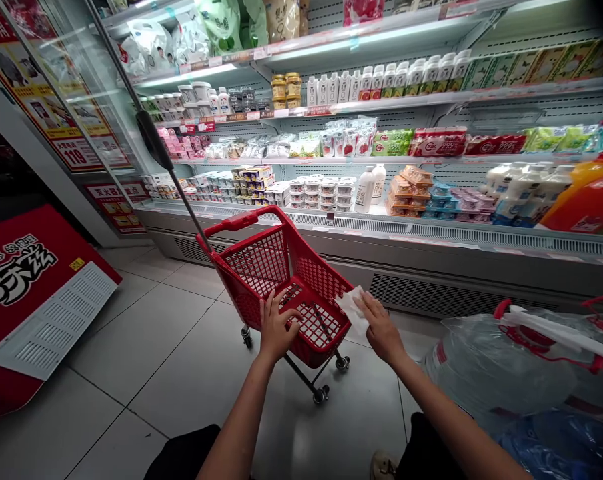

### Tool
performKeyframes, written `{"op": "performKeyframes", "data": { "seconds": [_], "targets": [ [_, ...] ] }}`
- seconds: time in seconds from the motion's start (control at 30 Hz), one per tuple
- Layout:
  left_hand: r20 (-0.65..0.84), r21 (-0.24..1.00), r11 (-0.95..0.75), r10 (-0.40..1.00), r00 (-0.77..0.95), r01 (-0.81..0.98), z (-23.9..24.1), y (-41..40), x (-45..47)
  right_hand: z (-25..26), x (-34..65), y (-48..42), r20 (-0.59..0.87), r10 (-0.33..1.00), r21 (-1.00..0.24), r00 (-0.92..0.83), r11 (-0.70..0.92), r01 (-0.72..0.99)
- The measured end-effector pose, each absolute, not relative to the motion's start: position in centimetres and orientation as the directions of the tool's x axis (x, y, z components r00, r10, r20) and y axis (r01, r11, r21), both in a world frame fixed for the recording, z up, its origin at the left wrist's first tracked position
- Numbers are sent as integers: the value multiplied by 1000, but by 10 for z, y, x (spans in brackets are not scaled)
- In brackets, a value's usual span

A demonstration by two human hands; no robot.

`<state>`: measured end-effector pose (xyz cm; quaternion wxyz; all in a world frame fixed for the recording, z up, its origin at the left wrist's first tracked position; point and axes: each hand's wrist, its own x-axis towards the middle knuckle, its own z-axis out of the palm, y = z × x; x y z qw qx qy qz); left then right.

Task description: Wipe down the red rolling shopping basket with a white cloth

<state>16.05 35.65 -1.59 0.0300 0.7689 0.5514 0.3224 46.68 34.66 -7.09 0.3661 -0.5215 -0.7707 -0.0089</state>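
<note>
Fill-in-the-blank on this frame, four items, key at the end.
1. The tissue is held in the person's ____ hand.
2. The tissue's colour is ____.
3. The shopping cart in front of the person is mainly ____.
4. The big bottle at the right end of the display case, in its lowest row, is mainly ____.

Missing words: right; white; red; orange.
</note>
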Motion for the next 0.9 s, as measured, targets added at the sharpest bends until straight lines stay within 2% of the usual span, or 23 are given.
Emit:
{"op": "performKeyframes", "data": {
  "seconds": [0.13,0.37,0.43,0.53,0.63,0.77,0.9],
  "targets": [
    [469,399,-385,866,176,832,-16,358,160,-72,443,326,469,822,-329,-323,502,800],
    [462,412,-396,867,186,821,-14,356,148,-60,397,277,347,855,-472,-386,514,716],
    [461,410,-405,865,198,817,-14,355,143,-57,404,279,347,826,-452,-444,562,692],
    [460,407,-414,863,209,814,-15,354,137,-56,427,299,397,735,-342,-549,674,655],
    [457,412,-419,863,214,809,-16,354,136,-55,454,327,470,735,-244,-489,640,729],
    [458,404,-417,863,215,814,-18,356,138,-57,454,337,511,775,-233,-371,541,808],
    [470,398,-420,857,212,816,-18,358,139,-61,414,305,467,757,-249,-457,608,754]
  ]
}}
